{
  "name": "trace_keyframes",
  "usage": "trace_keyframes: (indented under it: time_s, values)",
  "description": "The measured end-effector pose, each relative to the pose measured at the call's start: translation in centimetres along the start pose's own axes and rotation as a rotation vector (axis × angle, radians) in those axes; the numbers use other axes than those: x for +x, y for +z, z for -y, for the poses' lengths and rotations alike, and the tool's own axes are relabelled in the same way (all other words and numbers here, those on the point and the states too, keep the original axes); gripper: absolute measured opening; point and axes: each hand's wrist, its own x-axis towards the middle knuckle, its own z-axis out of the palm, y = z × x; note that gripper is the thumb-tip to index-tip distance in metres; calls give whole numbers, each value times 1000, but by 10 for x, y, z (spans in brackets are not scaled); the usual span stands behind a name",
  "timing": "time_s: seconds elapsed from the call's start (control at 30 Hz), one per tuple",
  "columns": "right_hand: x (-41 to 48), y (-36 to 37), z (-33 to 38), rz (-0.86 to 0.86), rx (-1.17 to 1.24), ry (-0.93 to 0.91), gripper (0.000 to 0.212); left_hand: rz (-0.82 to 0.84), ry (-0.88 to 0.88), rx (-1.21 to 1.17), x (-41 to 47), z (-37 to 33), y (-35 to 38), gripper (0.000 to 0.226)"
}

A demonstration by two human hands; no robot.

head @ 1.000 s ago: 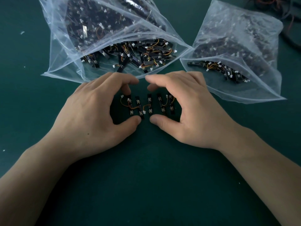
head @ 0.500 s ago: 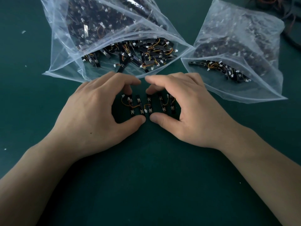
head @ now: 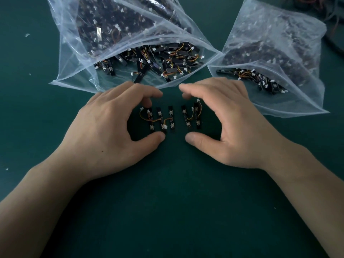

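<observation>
Several small black circuit strips (head: 161, 119) with white connectors and orange wires lie upright in a row on the green mat. Three of them sit together on the left and two more strips (head: 191, 117) sit slightly apart on the right. My left hand (head: 111, 127) arches over the left group, a fingertip at their upper ends and the thumb touching their lower ends. Arched over the right pair, my right hand (head: 234, 123) has its thumb and fingers a little clear of them.
A large clear plastic bag (head: 74, 58) full of the same strips lies open just behind my hands. A second clear bag (head: 290, 101) of strips lies at the right rear. Dark cables (head: 333, 41) run along the far right edge of the green mat (head: 167, 211).
Both hands have spread apart sideways, and the thumbs no longer meet. The row has split, with a gap between the left three strips and the right two.
</observation>
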Motion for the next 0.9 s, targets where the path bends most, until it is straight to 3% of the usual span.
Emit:
trace_keyframes:
  time_s: [0.5,0.67,0.9]
  values:
    - [5,3,2,-1,30,49,70,9,11,18,1,0,1,64]
    - [3,0,5,-55,-24,72,65,1,10,7,0,-1,0,63]
    - [5,1,8,-13,-133,101,74,2,26,-6,1,0,-1,59]
